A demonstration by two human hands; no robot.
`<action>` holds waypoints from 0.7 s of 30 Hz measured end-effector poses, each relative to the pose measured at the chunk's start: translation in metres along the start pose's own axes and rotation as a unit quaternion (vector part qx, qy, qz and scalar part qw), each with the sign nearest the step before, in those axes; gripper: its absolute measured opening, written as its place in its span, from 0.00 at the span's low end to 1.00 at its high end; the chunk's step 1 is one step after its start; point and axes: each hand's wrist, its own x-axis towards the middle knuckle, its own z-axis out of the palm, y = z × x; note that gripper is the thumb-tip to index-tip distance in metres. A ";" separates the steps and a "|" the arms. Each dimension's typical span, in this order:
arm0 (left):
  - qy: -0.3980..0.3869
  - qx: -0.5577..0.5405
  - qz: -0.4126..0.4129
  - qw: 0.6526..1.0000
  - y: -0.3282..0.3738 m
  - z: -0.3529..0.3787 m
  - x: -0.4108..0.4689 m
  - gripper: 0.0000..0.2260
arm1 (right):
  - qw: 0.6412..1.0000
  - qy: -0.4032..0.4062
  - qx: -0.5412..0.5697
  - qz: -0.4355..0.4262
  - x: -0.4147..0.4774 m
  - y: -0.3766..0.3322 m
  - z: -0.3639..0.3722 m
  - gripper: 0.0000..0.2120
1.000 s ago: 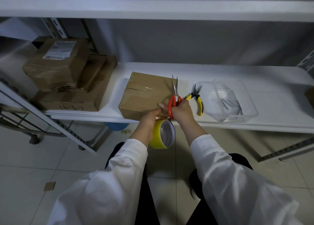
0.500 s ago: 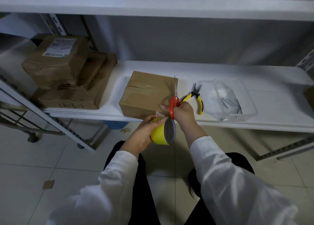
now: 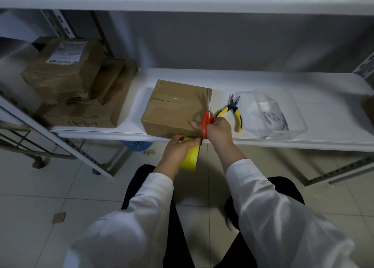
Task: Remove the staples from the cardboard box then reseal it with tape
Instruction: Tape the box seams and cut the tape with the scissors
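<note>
A brown cardboard box [image 3: 174, 107] lies on the white shelf [image 3: 263, 79], with clear tape strips across its top seam. My left hand [image 3: 178, 150] grips a yellow tape roll [image 3: 189, 158] just below the box's front edge. My right hand [image 3: 218, 130] holds red-handled scissors [image 3: 206, 117] at the box's right front corner, blades closed and pointing away from me. One finger of that hand rests on the box top.
Yellow-handled pliers [image 3: 233, 113] lie right of the box. A clear plastic tray [image 3: 277, 113] with several metal staples sits further right. Stacked cardboard boxes [image 3: 77, 85] fill the shelf's left end. A blue basket [image 3: 137, 145] stands under the shelf.
The scissor blades went from open to closed. My left hand turned the yellow roll and drew it slightly left and down, away from the box edge.
</note>
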 end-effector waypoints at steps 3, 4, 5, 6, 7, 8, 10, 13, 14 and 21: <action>-0.003 0.026 0.011 1.000 0.007 0.003 0.000 0.26 | 1.000 0.000 -0.005 0.000 -0.002 -0.001 -0.001 0.18; -0.009 0.028 0.014 0.999 0.008 0.004 -0.002 0.29 | 1.000 0.002 -0.008 0.000 -0.003 -0.002 -0.001 0.17; -0.012 0.034 0.018 0.999 0.008 0.004 -0.003 0.31 | 1.000 0.003 -0.011 0.001 -0.004 -0.002 -0.001 0.17; -0.011 0.044 0.021 0.999 0.008 0.004 -0.004 0.32 | 1.000 0.006 -0.011 0.001 -0.005 -0.003 -0.001 0.17; -0.011 0.056 0.028 0.998 0.008 0.004 -0.005 0.30 | 1.000 0.008 -0.008 0.002 -0.005 -0.003 -0.001 0.17; -0.010 0.070 0.029 0.997 0.007 0.004 -0.006 0.27 | 1.000 0.010 -0.005 0.003 -0.007 -0.004 -0.001 0.17; -0.009 0.104 0.024 0.994 0.004 0.003 -0.006 0.24 | 1.000 0.016 0.000 0.005 -0.008 -0.006 0.001 0.17; -0.011 0.154 -0.005 0.988 -0.003 0.005 -0.011 0.20 | 1.000 0.021 -0.012 0.009 -0.010 -0.007 0.000 0.18; -0.006 0.153 -0.007 0.988 -0.004 0.006 -0.014 0.21 | 1.000 0.021 -0.016 0.009 -0.010 -0.009 -0.001 0.18; 0.062 0.038 0.058 0.996 -0.017 0.009 -0.022 0.19 | 1.000 0.021 -0.019 0.009 -0.009 -0.011 -0.001 0.18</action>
